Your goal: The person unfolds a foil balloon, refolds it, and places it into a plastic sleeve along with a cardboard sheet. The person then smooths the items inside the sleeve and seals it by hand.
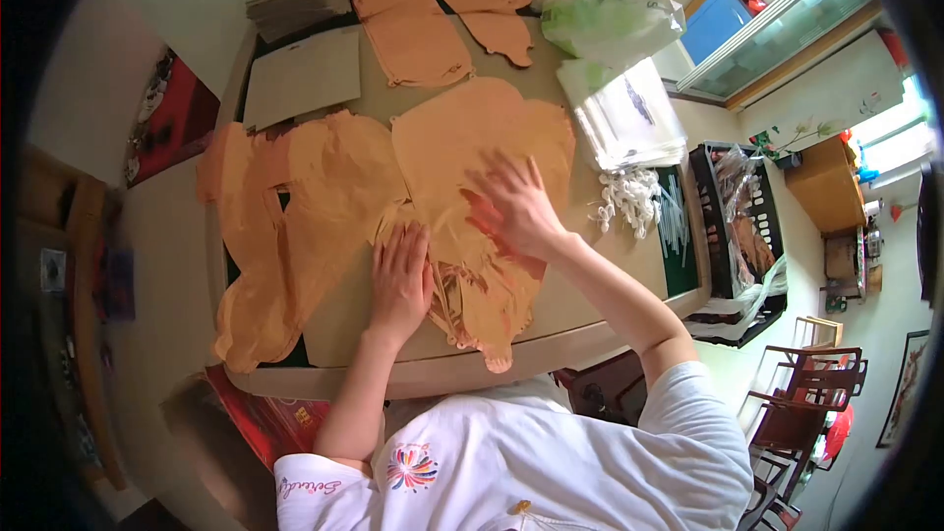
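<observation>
A flat, deflated orange foil balloon [462,128] lies on the table in front of me, its lower part creased and shiny. My left hand [401,270] rests flat on its lower left edge, fingers stretched out side by side. Across the balloon's middle right my right hand [519,202] is spread, palm down, its fingertips a little blurred. Neither hand visibly grips anything. Left of my hands lies another wrinkled foil balloon [334,172], with long limb-like parts hanging toward the table's near edge. More flat orange balloons [418,34] lie at the far side.
Grey cardboard sheets [303,79] lie at the back left, below a stack [300,5]. On the right are a stack of clear plastic bags [634,123], bundled white ribbon [629,202] and clear straws [674,221]. A black crate [713,226] stands beyond the table's right edge.
</observation>
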### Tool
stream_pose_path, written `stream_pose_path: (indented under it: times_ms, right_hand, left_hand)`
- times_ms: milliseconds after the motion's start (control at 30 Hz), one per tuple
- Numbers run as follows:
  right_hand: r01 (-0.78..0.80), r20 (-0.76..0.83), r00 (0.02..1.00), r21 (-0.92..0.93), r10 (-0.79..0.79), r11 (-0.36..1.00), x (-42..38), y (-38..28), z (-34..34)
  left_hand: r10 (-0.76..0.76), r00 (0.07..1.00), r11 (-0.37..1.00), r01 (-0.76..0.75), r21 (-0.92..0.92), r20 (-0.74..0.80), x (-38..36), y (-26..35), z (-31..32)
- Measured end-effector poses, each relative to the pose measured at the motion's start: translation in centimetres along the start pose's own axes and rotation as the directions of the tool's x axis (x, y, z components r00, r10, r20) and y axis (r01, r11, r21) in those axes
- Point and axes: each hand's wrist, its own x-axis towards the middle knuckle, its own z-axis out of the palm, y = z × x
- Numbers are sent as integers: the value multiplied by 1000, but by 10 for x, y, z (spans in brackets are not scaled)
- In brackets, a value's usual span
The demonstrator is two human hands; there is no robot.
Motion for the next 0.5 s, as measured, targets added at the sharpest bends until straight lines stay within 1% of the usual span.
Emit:
stream_pose_path:
  times_ms: [33,133,200,300,500]
  right_hand:
    - [23,100,995,6,-24,1000,-11,-1,9]
    - [4,102,995,-64,3,998,-21,-1,9]
    - [-11,101,995,-48,16,999,-24,-1,9]
    - [-9,86,996,-67,15,998,-24,1,12]
    - [-25,115,993,-68,33,997,-28,-4,10]
  left_hand:
    - [2,1000,1000,-2,3,8,0,-2,0]
    - [-8,1000,1000,7,8,30,1,-4,3]
    - [-20,999,1000,20,14,35,1,-1,1]
    - [86,993,996,-86,-6,80,3,10,-7]
    - [90,986,995,-85,-44,141,-4,18,-6]
